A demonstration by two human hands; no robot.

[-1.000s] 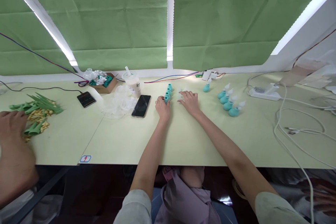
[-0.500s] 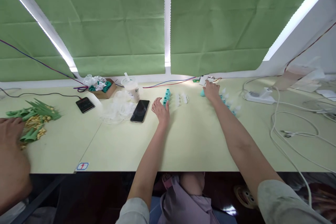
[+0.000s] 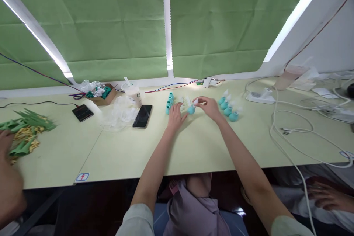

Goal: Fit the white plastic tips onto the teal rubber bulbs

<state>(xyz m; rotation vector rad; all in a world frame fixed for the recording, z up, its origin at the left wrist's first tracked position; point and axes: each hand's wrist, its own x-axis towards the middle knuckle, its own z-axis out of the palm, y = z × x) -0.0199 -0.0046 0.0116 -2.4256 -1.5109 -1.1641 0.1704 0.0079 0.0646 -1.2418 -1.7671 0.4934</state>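
Note:
My right hand [image 3: 209,107] pinches the whitish tip of a small teal bulb-shaped piece [image 3: 190,110], which is at the table surface between my hands. Just left of it, my left hand [image 3: 175,117] has its fingers apart, with the thumb pointing toward the bulb; whether they touch is unclear. Beyond the left fingertips lie small whitish pieces [image 3: 188,100], partly covered. A row of teal hollow cylinders [image 3: 169,102] stands beside the left hand. To the right of my right hand, several teal bulbs with clear pointed tips [image 3: 228,110] stand in a row.
A phone [image 3: 142,116], crumpled clear plastic [image 3: 119,115] and a lidded cup [image 3: 132,95] are on the left. Behind them sits a cardboard box [image 3: 103,98]. White cables [image 3: 272,132] and a power strip [image 3: 260,97] lie right. Another person's hand [image 3: 6,143] is by green pieces [image 3: 23,147].
My right hand has come back left and nearer, bringing a teal bulb between my hands. The row of teal bulbs on the right is now uncovered. The view has shifted slightly.

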